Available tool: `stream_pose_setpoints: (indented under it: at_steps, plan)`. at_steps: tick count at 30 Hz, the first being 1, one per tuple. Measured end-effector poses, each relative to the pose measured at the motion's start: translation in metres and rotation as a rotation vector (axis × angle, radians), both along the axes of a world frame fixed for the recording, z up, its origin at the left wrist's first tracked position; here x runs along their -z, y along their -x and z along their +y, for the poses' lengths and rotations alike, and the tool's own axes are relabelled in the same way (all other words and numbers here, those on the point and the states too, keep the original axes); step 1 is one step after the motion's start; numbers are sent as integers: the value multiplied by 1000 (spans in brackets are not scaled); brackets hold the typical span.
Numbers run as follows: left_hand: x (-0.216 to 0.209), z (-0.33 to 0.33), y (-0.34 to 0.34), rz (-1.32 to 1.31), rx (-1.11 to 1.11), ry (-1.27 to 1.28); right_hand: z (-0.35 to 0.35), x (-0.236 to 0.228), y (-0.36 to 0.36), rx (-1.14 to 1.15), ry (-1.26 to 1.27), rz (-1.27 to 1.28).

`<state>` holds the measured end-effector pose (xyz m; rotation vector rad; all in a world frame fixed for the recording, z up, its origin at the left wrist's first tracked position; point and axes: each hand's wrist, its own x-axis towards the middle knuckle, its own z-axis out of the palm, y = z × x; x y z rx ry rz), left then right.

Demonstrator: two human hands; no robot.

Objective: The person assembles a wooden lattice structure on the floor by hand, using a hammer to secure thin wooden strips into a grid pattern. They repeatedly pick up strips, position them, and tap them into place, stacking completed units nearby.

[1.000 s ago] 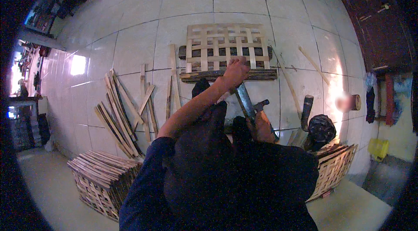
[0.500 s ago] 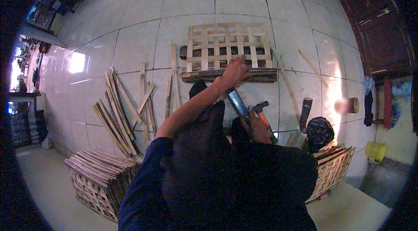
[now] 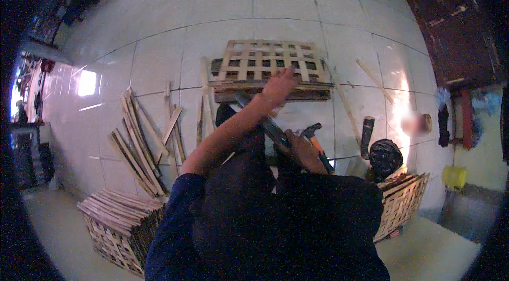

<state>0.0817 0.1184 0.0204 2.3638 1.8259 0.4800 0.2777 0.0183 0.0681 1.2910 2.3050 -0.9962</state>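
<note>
A woven panel of pale flat strips [image 3: 243, 63], probably bamboo, lies on dark wooden bars [image 3: 238, 95] on the tiles ahead of me. My left hand [image 3: 281, 86] grips its near edge, right of the middle, with the fingers over the strips. Below that wrist, my right hand [image 3: 306, 155] is closed round a long, broad-bladed knife [image 3: 275, 134]. The blade slants up to the left, passes under my left forearm, and its end shows near the bars. Just beside my right hand is a hammer [image 3: 317, 144] with an orange and dark handle.
Loose strips [image 3: 139, 138] lie on the left, with a stack of woven panels [image 3: 114, 228] nearer me. More panels [image 3: 405, 201] stand at the right by a black plastic bag [image 3: 385, 157] and a dark cylindrical piece [image 3: 367, 137]. A dark wooden cabinet [image 3: 450, 32] borders the far right.
The knife blade has swung left, so its end now shows past my left forearm. My left hand stays at the panel's near edge. The whole view has shifted slightly.
</note>
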Motion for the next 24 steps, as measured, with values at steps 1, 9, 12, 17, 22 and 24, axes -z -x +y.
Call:
stream_pose_setpoints:
  at_steps: [1,9,12,17,22,24]
  plan:
    - [-26,5,0,26,3,-13,0,-19,-11,29,-37,-20]
    - [-147,24,71,-121,252,-56,-2,-34,-120,289,88,-4]
    - [-171,18,82,-137,344,-47,-13,-19,-159,392,1,0]
    - [-214,19,106,-81,304,35,-28,31,-196,433,-421,54]
    - [-285,29,106,50,223,-9,22,23,-146,315,-706,282]
    - [-312,22,102,57,171,28,55,15,-97,-1,-828,358]
